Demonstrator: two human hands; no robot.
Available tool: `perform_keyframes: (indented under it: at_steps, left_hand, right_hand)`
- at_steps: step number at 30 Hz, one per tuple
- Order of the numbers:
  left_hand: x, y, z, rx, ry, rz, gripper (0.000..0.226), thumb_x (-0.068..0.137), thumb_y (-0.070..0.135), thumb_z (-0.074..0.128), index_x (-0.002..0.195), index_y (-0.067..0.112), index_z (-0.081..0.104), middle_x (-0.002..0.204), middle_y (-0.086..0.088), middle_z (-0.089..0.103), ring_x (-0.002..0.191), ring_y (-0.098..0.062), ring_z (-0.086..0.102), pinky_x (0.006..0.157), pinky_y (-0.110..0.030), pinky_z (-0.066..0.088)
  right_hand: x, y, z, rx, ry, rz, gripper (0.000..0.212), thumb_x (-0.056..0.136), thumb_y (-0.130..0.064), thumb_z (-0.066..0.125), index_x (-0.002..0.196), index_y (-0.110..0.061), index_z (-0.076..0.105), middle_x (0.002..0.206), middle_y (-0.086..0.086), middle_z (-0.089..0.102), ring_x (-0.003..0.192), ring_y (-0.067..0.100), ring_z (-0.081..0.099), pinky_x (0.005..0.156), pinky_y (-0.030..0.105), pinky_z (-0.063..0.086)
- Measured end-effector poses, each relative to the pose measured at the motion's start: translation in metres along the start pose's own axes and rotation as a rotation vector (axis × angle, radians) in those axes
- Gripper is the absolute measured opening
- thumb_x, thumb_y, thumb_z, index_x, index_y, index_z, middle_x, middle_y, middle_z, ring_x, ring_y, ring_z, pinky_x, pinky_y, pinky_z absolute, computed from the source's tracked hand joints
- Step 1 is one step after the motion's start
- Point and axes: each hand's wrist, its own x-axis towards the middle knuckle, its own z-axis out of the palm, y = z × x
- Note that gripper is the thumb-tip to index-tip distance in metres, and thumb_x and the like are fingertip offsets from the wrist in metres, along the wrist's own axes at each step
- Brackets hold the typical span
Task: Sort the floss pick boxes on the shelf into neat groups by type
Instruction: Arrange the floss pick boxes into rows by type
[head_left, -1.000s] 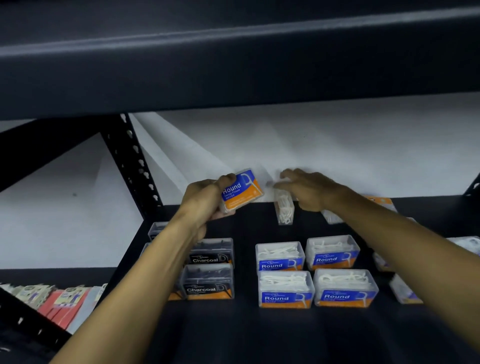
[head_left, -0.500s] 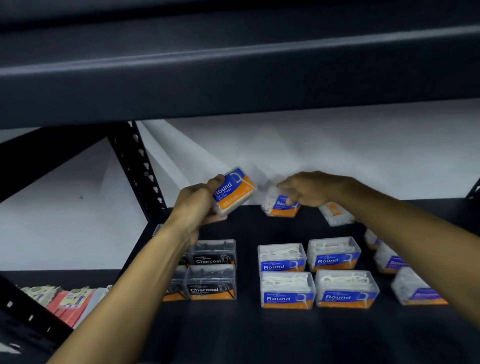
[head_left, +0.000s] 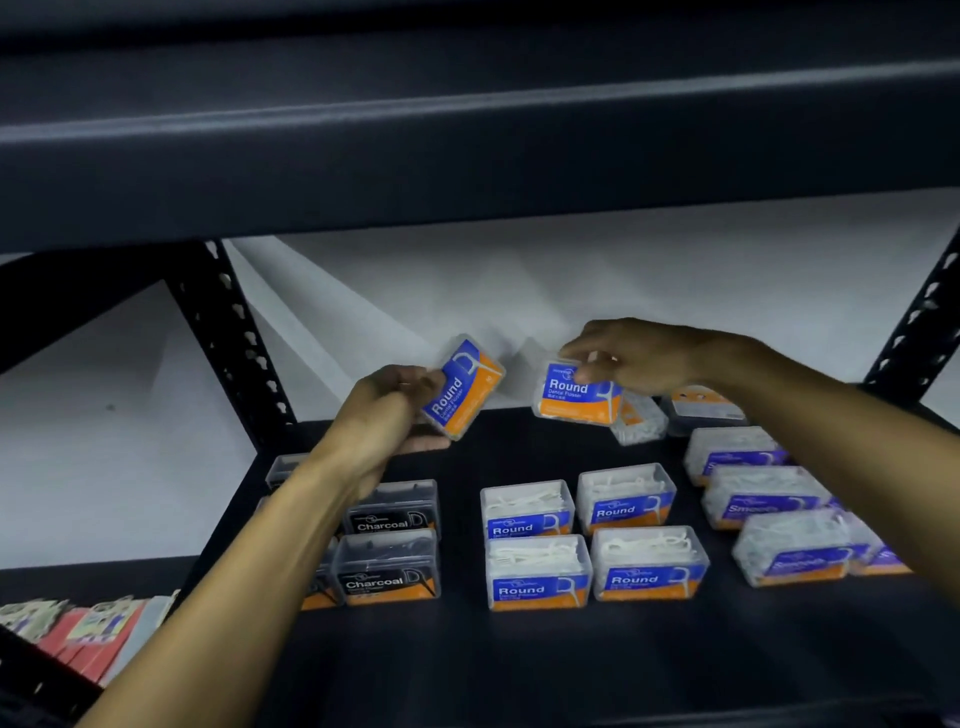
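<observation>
My left hand (head_left: 387, 413) holds a blue-and-orange Round floss box (head_left: 464, 387) tilted above the dark shelf (head_left: 519, 670). My right hand (head_left: 639, 356) grips a second Round box (head_left: 576, 397) from the top, lifted near the back wall. Below them, several Round boxes (head_left: 592, 540) stand in a square block at the shelf's middle. Black Charcoal boxes (head_left: 389, 543) are grouped at the left, partly hidden by my left forearm. Purple-labelled Smooth boxes (head_left: 769, 501) line up at the right.
Two loose boxes (head_left: 675, 415) lie at the back right behind my right hand. The upper shelf beam (head_left: 467, 156) hangs low overhead. Perforated uprights (head_left: 228, 332) stand at both back corners. Red packets (head_left: 88, 634) lie on a lower shelf at the left.
My right hand has lifted the second Round box off the shelf and turned its label towards me. The left hand has tilted its box further. The view has shifted left.
</observation>
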Motion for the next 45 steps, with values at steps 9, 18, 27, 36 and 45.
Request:
perform_keyframes:
  at_steps: [9, 18, 27, 36, 45]
  left_hand:
    - [0.012, -0.013, 0.03, 0.798, -0.146, 0.129, 0.022, 0.091, 0.022, 0.06, 0.113, 0.023, 0.06, 0.11, 0.002, 0.064, 0.094, -0.012, 0.06, 0.064, -0.02, 0.043]
    - [0.018, -0.031, 0.053, 0.823, -0.266, 0.057, 0.031, 0.095, 0.022, 0.062, 0.126, 0.02, 0.056, 0.119, 0.002, 0.063, 0.1, -0.01, 0.059, 0.077, -0.023, 0.048]
    - [0.025, -0.04, 0.056, 0.869, -0.284, 0.026, 0.029, 0.094, 0.024, 0.062, 0.122, 0.02, 0.057, 0.119, 0.002, 0.062, 0.099, -0.009, 0.059, 0.067, -0.019, 0.043]
    - [0.028, -0.045, 0.055, 0.871, -0.305, 0.014, 0.032, 0.094, 0.023, 0.062, 0.125, 0.022, 0.056, 0.117, 0.006, 0.059, 0.098, -0.007, 0.055, 0.065, -0.017, 0.04]
    - [0.03, -0.046, 0.054, 0.868, -0.321, 0.013, 0.033, 0.093, 0.025, 0.063, 0.125, 0.022, 0.055, 0.113, 0.007, 0.057, 0.098, -0.006, 0.054, 0.068, -0.019, 0.04]
  right_hand:
    - [-0.022, 0.022, 0.035, 0.004, 0.09, 0.088, 0.049, 0.093, -0.029, 0.057, 0.14, -0.025, 0.043, 0.132, 0.0, 0.049, 0.122, 0.018, 0.044, 0.101, 0.034, 0.039]
    - [-0.034, 0.018, 0.058, -0.031, 0.067, 0.113, 0.046, 0.093, -0.031, 0.055, 0.138, -0.03, 0.044, 0.135, 0.002, 0.048, 0.121, 0.02, 0.047, 0.096, 0.036, 0.043]
    - [-0.038, 0.015, 0.061, -0.035, 0.068, 0.102, 0.036, 0.091, -0.029, 0.056, 0.127, -0.033, 0.055, 0.122, 0.003, 0.055, 0.116, 0.021, 0.048, 0.096, 0.042, 0.042]
    - [-0.035, 0.006, 0.065, -0.067, -0.009, 0.117, 0.039, 0.093, -0.027, 0.052, 0.132, -0.032, 0.053, 0.121, 0.003, 0.053, 0.112, 0.022, 0.051, 0.089, 0.041, 0.045]
    - [-0.034, 0.004, 0.067, -0.057, -0.02, 0.138, 0.036, 0.092, -0.03, 0.056, 0.128, -0.031, 0.057, 0.116, 0.002, 0.057, 0.106, 0.02, 0.056, 0.087, 0.043, 0.049]
